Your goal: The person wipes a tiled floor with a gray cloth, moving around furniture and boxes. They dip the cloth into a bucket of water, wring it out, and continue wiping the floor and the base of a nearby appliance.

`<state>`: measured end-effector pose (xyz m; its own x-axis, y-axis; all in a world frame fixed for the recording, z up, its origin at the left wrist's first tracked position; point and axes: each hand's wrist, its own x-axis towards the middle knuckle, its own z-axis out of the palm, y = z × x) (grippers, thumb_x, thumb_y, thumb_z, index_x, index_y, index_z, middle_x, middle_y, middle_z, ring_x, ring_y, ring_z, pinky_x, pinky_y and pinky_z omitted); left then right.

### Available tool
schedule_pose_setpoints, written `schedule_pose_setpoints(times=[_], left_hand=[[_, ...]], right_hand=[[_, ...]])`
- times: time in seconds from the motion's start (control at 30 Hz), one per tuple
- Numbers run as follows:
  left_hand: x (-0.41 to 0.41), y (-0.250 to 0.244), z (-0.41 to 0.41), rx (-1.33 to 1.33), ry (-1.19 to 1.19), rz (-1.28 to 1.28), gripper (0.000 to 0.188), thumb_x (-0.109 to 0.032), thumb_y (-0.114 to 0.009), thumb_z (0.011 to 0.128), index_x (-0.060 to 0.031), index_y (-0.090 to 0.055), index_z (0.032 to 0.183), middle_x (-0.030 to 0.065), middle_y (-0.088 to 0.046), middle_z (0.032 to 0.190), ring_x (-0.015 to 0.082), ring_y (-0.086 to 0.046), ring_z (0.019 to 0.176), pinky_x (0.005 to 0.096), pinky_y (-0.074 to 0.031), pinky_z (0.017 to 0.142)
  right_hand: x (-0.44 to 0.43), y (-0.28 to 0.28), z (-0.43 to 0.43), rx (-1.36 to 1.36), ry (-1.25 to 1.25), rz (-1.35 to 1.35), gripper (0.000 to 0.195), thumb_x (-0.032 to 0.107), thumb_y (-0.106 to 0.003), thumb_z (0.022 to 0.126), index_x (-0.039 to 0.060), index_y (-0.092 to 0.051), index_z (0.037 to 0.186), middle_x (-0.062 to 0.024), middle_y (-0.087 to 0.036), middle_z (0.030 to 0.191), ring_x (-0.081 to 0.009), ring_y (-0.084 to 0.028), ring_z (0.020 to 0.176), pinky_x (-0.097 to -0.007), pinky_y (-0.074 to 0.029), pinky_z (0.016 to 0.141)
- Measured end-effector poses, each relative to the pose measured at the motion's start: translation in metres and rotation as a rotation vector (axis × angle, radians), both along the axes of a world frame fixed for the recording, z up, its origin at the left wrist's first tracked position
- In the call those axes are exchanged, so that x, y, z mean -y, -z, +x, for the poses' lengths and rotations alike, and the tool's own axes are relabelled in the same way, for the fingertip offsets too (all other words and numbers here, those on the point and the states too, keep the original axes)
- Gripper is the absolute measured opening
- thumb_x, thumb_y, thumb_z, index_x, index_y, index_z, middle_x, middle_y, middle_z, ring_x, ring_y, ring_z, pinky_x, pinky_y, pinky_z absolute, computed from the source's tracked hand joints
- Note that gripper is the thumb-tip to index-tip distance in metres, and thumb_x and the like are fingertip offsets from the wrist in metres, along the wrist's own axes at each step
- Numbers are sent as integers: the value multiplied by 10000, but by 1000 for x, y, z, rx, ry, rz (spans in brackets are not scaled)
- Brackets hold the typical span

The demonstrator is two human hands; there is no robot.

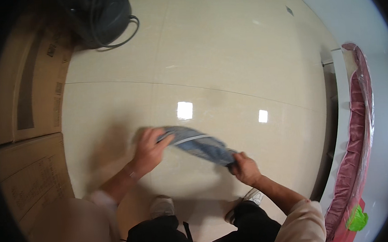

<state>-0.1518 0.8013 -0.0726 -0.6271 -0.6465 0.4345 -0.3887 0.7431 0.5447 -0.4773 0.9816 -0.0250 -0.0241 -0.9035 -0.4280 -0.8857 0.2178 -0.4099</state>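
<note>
A bunched blue-grey cloth (195, 144) with a pale stripe stretches between my two hands above the tiled floor. Its left end is gripped by my left hand (150, 149), thumb and fingers closed on the fabric. At the lower right, my right hand (246, 168) holds the other end in a fist. The cloth sags and twists, so its full shape cannot be told. Below it, my shoes (161, 206) stand on the floor.
Cardboard boxes (37, 98) line the left side. A dark rounded object with a cable (110, 17) rests on the tiles (209, 52) at the upper left. Along the right, a pink padded cushion in plastic (356, 123) lies on a white shelf unit (339, 77), near a green bag (357, 218).
</note>
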Motion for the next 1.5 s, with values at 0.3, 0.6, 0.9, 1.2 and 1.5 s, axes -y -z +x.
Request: schedule_pose_setpoints(times=[0.3,0.6,0.9,1.2,1.5], left_hand=[[0,54,-255,384,557,-277,443,-269,-573,926,-213,-555,1365,41,-412,1518,287,-315,1417,511,-280,1124],[62,34,-316,699,331,-338,437,-278,-520,962,-282,-548,1399,4,-277,1619,277,-141,1517,529,-107,1210],[23,25,-320,734,-31,-103,499,-201,-518,935,-233,-520,1433,48,-305,1606,290,-201,1499,516,-144,1200],[-29,-48,-281,795,-370,33,510,-167,-528,918,-178,-511,1428,120,-350,1565,338,-272,1464,497,-238,1176],[-134,-116,-204,617,-691,-142,471,-38,-601,841,-51,-579,1311,194,-434,1430,451,-411,1290,508,-391,1054]], right_hand=[[-105,97,-66,-313,463,-143,766,314,-618,916,73,-246,1540,-346,-406,1390,-544,-449,1209,-563,-387,1030],[-58,103,-141,-541,346,-222,698,343,-619,897,147,-367,1518,-301,-454,1278,-485,-493,1038,-574,-416,911],[-55,66,-144,-134,225,-415,700,389,-657,881,54,-437,1455,-305,-453,1219,-464,-483,1065,-527,-407,956],[-59,-30,-175,340,161,-291,798,354,-668,880,-16,-313,1490,-299,-470,1235,-470,-501,1117,-488,-433,981],[-55,-89,-173,309,-127,-326,688,346,-666,860,156,-431,1478,-179,-482,1148,-388,-517,999,-477,-465,908]])
